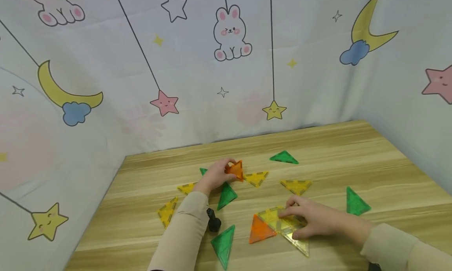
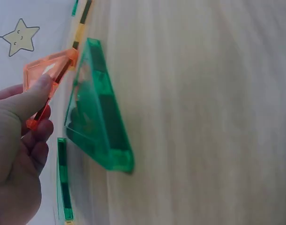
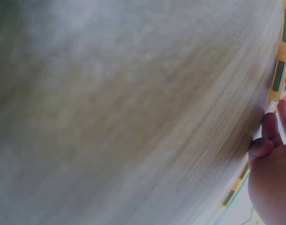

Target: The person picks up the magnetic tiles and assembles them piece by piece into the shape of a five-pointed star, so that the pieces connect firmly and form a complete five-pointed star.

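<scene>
My left hand (image 1: 216,176) pinches an orange triangular magnetic tile (image 1: 236,170) between thumb and fingers. In the left wrist view that orange tile (image 2: 40,70) tilts up off the table, with a green triangular tile (image 2: 98,108) close by. My right hand (image 1: 314,217) rests over a group of joined yellow tiles (image 1: 271,216), fingers touching them and thumb beside a pale yellow triangle (image 1: 299,245). Another orange triangle (image 1: 260,230) lies against this group's left side. Only part of the right hand (image 3: 274,164) shows in the right wrist view, beside yellow tile edges.
Loose yellow triangles (image 1: 296,186) and green triangles (image 1: 356,202) lie flat around both hands on the wooden table (image 1: 328,153). A small black object (image 1: 213,222) is beside the left forearm. A patterned cloth (image 1: 197,75) hangs behind the table.
</scene>
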{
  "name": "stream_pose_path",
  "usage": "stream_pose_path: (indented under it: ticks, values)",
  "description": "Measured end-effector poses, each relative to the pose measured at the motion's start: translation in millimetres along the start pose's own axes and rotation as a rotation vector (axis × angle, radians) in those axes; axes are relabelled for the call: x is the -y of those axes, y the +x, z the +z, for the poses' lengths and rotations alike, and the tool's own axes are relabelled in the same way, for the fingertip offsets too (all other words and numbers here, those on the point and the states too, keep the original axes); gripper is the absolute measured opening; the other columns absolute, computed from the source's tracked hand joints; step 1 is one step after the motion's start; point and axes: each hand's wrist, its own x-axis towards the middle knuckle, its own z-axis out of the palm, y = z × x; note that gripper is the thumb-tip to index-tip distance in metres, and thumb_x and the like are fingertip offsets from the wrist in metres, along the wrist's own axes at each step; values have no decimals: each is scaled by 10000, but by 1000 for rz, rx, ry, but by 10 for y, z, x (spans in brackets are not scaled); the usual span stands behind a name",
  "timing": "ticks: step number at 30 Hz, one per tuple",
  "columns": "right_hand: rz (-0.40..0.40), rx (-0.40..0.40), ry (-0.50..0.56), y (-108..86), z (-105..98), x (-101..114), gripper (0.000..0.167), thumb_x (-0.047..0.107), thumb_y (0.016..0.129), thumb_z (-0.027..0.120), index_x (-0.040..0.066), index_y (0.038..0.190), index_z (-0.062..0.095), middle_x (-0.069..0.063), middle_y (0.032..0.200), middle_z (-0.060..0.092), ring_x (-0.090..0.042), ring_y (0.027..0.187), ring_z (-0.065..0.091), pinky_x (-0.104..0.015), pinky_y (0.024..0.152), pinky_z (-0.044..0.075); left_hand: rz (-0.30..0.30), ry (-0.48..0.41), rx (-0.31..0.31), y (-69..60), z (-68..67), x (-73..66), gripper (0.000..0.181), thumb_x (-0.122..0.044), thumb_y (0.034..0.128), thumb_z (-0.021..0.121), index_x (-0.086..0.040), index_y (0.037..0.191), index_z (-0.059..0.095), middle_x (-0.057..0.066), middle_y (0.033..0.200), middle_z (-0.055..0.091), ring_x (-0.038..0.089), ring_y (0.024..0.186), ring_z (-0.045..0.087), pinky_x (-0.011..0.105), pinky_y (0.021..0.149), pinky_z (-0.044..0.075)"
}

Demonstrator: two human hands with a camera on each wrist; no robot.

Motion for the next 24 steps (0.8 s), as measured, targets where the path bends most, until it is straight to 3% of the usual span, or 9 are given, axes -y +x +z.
stream_pose_path:
  ticks: [2,8,14,19,24]
  values:
    - [2,2,5,3,-3,4,474,434,845,661,223,1264,590,71,1170,397,-99,1001,438,-335,840,438,-5,-86,2,-15,-18,-18,394,-217,905,633,-189,1279,512,61,1055,591,192,891,560,366,792,455]
    - [22,17,22,6,-10,10,479,444,845,657,230,1268,590,80,1164,391,-96,990,439,-324,829,435,-3,-235,5,-126,-91,-98,331,-215,946,571,-183,1274,543,39,997,568,191,814,573,342,728,479]
    - [47,24,6,5,-17,14,504,487,829,653,230,1261,609,89,1142,408,-86,952,446,-310,806,434,56,-364,79,-370,-138,-219,233,-182,951,565,-165,1179,610,26,981,591,245,842,580,419,778,484]
    - [48,15,-26,2,-29,17,527,521,815,650,214,1243,628,72,1093,431,-70,881,431,-283,741,422,91,-393,172,-553,-103,-291,215,-219,948,572,-184,1154,620,11,970,582,190,842,549,388,784,479]
    - [67,-8,-51,14,-9,34,529,529,817,647,190,1223,643,93,1007,436,-45,781,398,-230,661,376,97,-318,208,-662,-31,-327,204,-295,934,587,-267,1131,634,-54,980,568,151,846,549,330,738,459]
